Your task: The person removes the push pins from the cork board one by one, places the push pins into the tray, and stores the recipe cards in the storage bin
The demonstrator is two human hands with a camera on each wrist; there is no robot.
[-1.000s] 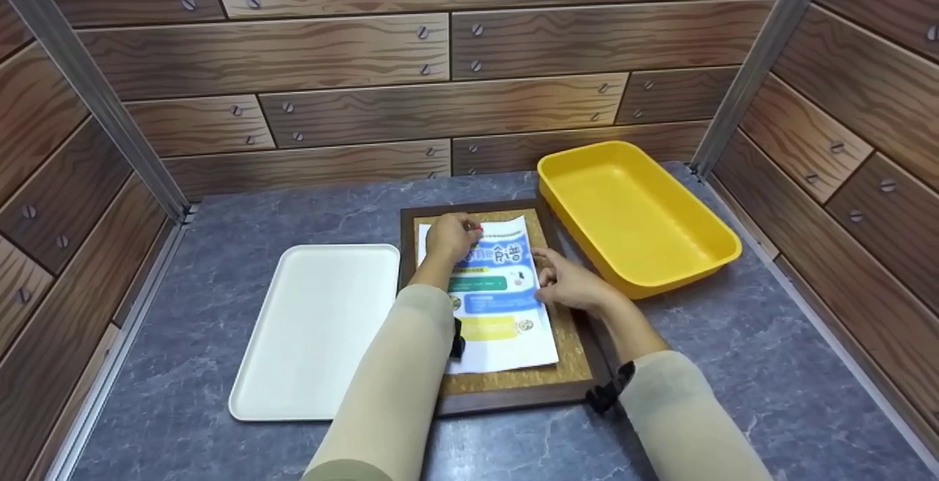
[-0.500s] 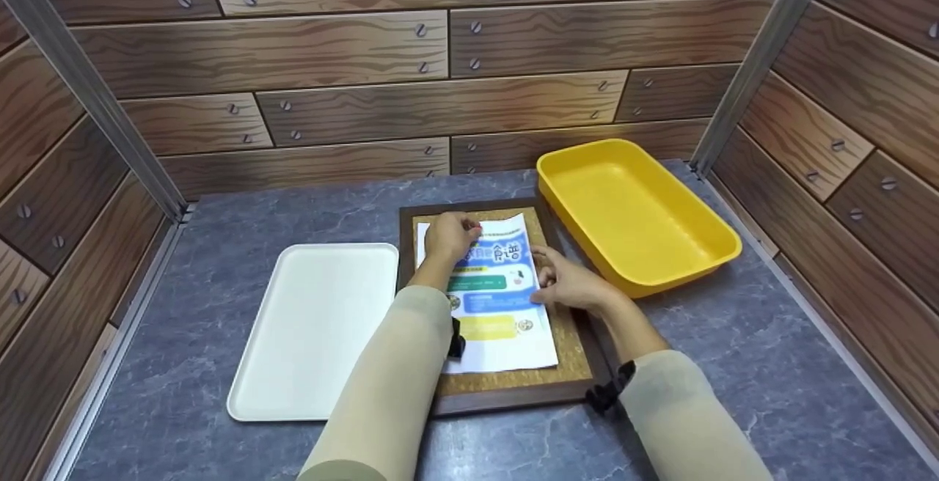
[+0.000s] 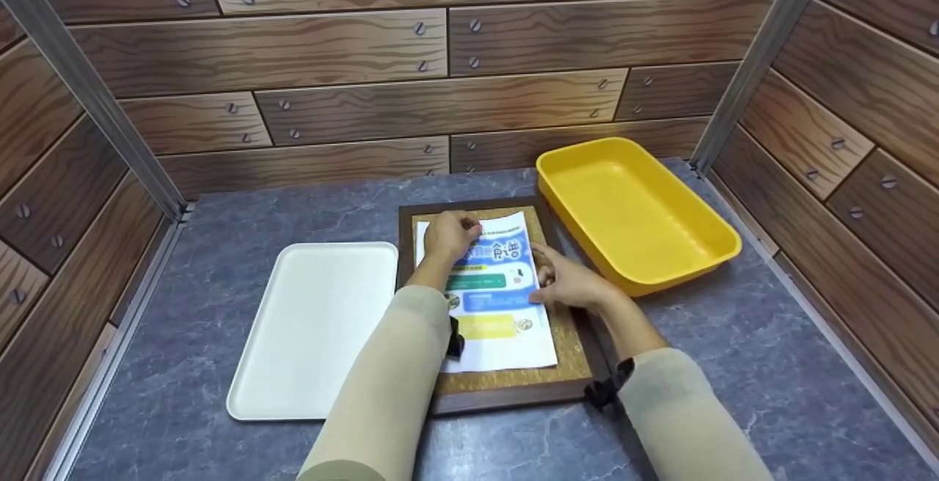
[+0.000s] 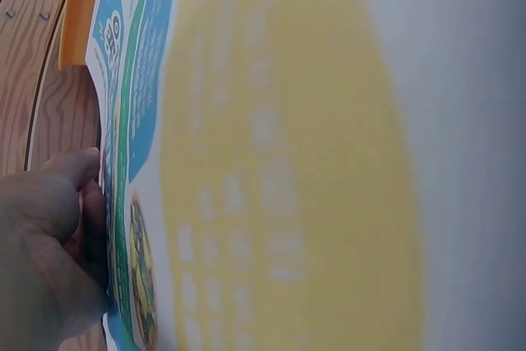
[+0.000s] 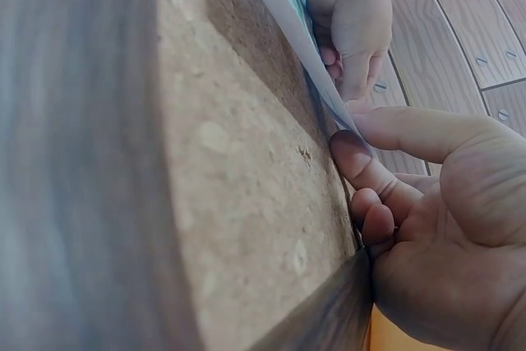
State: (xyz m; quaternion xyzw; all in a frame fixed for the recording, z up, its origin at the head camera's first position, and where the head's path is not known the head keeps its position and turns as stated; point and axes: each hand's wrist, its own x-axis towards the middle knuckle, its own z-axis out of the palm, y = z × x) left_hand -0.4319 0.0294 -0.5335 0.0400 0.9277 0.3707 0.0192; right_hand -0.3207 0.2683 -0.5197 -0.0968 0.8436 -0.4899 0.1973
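Observation:
A printed paper sheet (image 3: pixel 506 349) with blue, green and yellow blocks lies over a brown-framed cork board (image 3: pixel 572 342). My left hand (image 3: pixel 449 237) is at the sheet's upper part, its thumb and fingers bunched together. A small red push pin showed at those fingertips earlier; the fingers hide it here. At the sheet's right edge, my right hand (image 3: pixel 576 287) pinches the paper between thumb and index finger. The right wrist view shows that edge lifted off the cork (image 5: pixel 246 170), with the other fingers of the right hand (image 5: pixel 460 228) curled beside the frame.
A white tray (image 3: pixel 315 327) lies left of the board, beside the left forearm. To the upper right, a yellow bin (image 3: pixel 638 224) stands close along the board's frame. Wood-patterned walls (image 3: pixel 352 41) enclose the grey marbled table (image 3: pixel 176 342) at the back and sides.
Both hands stay almost in place. The red spot at my left fingertips has shrunk from sight behind the fingers. The whole view has shifted very slightly.

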